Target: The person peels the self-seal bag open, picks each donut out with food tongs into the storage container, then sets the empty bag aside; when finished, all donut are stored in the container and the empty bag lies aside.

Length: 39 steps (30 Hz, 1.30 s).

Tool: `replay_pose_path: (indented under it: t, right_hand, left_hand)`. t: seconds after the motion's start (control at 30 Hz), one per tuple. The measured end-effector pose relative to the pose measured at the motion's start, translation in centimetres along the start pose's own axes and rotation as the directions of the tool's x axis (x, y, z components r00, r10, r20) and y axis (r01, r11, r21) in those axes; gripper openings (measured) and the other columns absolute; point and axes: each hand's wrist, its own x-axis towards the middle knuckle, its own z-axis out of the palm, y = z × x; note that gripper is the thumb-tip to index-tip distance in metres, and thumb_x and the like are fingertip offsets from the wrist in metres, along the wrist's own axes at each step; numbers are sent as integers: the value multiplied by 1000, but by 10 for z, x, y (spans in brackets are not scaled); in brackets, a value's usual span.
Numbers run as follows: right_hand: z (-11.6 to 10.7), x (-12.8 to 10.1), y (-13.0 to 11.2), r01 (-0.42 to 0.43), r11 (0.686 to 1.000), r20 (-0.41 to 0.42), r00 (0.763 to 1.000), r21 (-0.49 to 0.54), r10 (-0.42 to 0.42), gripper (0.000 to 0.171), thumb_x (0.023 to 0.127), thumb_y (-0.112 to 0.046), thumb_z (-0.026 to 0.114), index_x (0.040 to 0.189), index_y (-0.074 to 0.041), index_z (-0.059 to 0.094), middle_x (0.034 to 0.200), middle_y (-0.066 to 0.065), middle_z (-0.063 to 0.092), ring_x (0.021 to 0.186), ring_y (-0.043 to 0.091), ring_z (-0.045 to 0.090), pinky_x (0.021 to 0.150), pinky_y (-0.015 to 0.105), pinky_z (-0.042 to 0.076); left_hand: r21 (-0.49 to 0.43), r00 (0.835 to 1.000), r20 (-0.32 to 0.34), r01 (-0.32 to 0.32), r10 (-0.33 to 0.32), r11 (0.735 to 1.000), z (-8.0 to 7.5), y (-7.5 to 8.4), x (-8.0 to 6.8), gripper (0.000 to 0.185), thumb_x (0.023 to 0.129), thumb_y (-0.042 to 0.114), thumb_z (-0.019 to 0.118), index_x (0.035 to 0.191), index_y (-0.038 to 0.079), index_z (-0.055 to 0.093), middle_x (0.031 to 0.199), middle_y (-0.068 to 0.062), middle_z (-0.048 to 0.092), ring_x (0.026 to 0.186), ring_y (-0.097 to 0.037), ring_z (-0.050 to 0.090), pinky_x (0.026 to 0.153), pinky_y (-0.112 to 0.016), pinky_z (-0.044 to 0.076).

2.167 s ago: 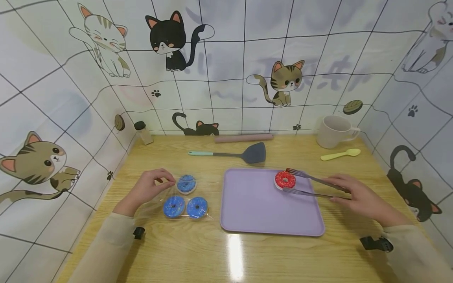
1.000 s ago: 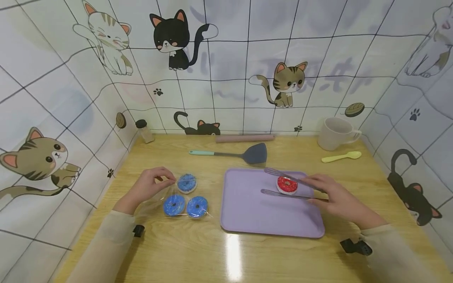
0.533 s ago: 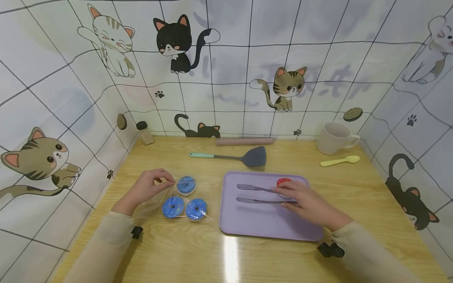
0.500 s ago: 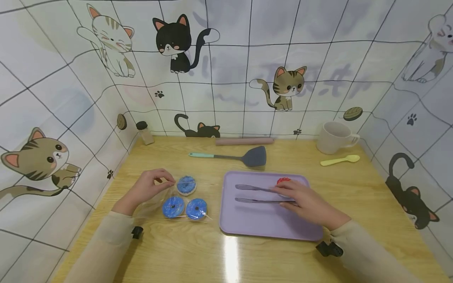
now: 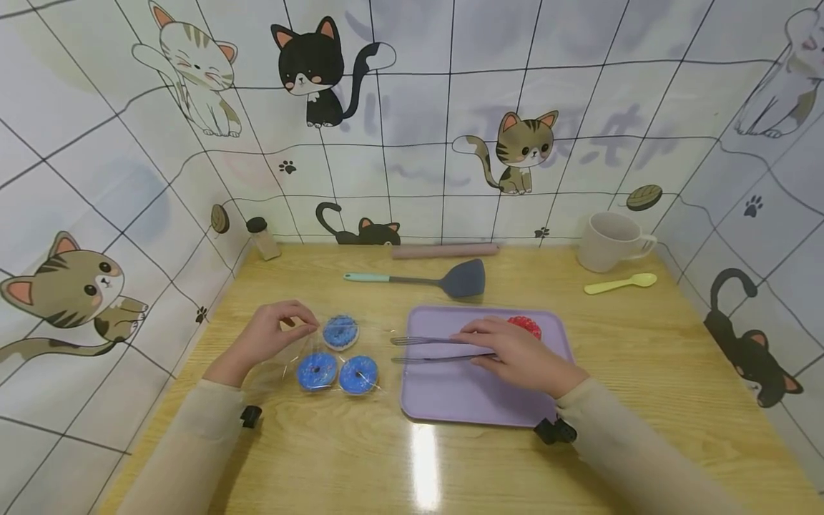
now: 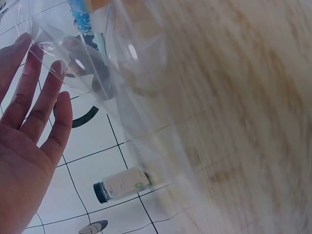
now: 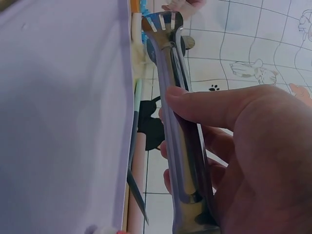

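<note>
My left hand (image 5: 264,340) pinches the top edge of a clear plastic bag (image 6: 141,97) with thumb and fingertips. Three blue sprinkled toy donuts (image 5: 358,376) show through the film: two side by side in front and one behind. My right hand (image 5: 524,357) grips a pair of metal tongs (image 7: 180,146), thumb on one arm and fingers curled round the other. The slotted tips point left, past the left rim of the purple tray (image 5: 476,397) and a little right of the donuts, with a gap between them. Behind my right hand, a red donut (image 5: 527,325) sits partly hidden on the tray.
Behind the tray lie a spatula (image 5: 462,279) with a mint handle and a pinkish rolling pin (image 5: 444,251). A mug (image 5: 608,242) and yellow spoon (image 5: 618,284) are at the back right. A black-capped jar (image 5: 264,239) stands back left, by the cat-patterned wall.
My right hand has carried the tongs left, from around the red donut across the tray toward the blue donuts. The red donut stays on the tray. My left hand holds its place.
</note>
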Motion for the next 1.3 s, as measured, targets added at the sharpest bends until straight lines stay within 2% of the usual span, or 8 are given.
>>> replay_pose_path:
  t: [0.2,0.4,0.7,0.83,1.03,1.3]
  right_hand:
    - [4,14,-6,6,1000,76,997,26,-8,51,94,-18,77,143,-22,64,134,-3,65,129,20,59,105,45,52]
    - [9,23,-11,32,998,124,992,48,-38,55,92,-19,79,144,-22,62,134,-6,64,126,17,58,106,43,50]
    - [18,35,-16,10,998,152,988,70,-21,59,92,-23,80,147,-24,59,138,-5,62,130,18,56,107,43,49]
    - [21,41,-16,3,997,174,985,75,-16,60,92,-25,79,148,-25,58,140,-5,61,131,17,55,109,42,49]
    - [27,46,-16,14,993,200,979,120,-38,55,93,-22,78,146,-21,61,139,-4,62,129,17,55,107,43,49]
    - [25,42,-15,25,989,177,983,143,-50,55,94,-21,76,146,-20,60,138,-1,63,128,20,56,106,44,50]
  left_hand:
    - [-5,1000,6,10,-10,1000,-1,3,1,5,95,20,77,97,23,80,103,6,75,95,-14,67,77,-43,56]
    - [-20,1000,14,9,-9,1000,0,3,1,6,95,20,76,98,18,80,102,6,75,94,-14,67,77,-44,55]
    - [-12,1000,14,-3,3,1000,2,2,0,5,95,19,77,98,18,80,100,8,74,91,-7,65,76,-32,53]
    - [-16,1000,18,-3,3,1000,3,2,0,4,95,19,77,98,19,80,100,10,74,92,-6,65,77,-33,53]
    - [-18,1000,25,-3,4,1000,3,1,-2,5,95,19,77,98,21,80,99,11,73,91,-6,65,76,-33,54]
    - [-29,1000,25,-8,9,1000,3,1,-1,4,95,18,77,98,19,80,99,11,73,91,-6,65,77,-35,54]
